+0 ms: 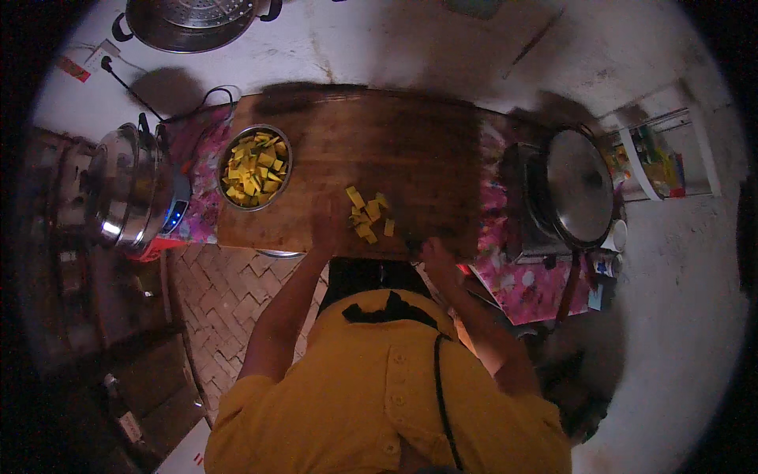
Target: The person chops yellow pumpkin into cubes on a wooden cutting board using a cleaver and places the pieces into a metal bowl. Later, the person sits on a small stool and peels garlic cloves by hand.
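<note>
Dim and blurred, my left hand (327,219) is over the wooden cutting board (391,136), just left of a small heap of yellow cut pieces (367,214), which look like squash. Its fingers do not show clearly. My right hand (437,255) is at the board's front edge, right of the heap, closed around a dark knife-like tool (413,243) whose shape is mostly lost in shadow. A round metal bowl (289,172) on the board's left side is filled with similar yellow pieces, some edged with green rind.
Left of the board, a lidded steel pot (121,183) sits on an appliance with a lit panel (175,214). At right, a large lidded pan (579,186) rests on a metal stove (527,237). Pink floral cloth (521,290) covers the table. A steamer pan (189,35) is against the wall.
</note>
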A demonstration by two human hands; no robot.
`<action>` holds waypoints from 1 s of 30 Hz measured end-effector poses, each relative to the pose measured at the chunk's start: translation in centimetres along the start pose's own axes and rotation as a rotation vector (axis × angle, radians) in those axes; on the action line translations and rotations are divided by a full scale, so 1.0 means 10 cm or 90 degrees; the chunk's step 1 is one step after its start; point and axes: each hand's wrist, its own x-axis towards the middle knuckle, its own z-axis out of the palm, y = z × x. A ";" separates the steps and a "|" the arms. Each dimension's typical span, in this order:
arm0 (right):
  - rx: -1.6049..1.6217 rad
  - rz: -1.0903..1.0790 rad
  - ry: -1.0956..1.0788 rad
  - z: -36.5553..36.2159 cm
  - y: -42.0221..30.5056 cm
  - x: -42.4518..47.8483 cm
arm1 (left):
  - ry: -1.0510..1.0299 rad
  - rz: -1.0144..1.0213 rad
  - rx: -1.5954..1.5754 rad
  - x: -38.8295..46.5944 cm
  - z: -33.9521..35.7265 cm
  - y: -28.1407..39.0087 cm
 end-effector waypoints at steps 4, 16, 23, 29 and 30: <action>0.472 0.462 -0.025 0.03 0.07 0.05 | -0.009 0.091 -0.119 -0.04 0.28 -0.07; 0.419 0.478 0.145 0.85 -0.25 -0.55 | -0.106 0.116 -0.012 0.22 0.75 -0.05; 0.238 0.469 0.230 1.55 -0.76 -0.26 | -0.154 0.199 -0.089 0.23 0.60 0.07; 0.273 0.506 0.251 1.91 -0.97 0.01 | -0.230 0.261 -0.144 0.33 0.56 0.16; 0.285 0.493 0.268 1.98 -0.98 0.02 | -0.211 0.272 -0.178 0.29 0.72 0.02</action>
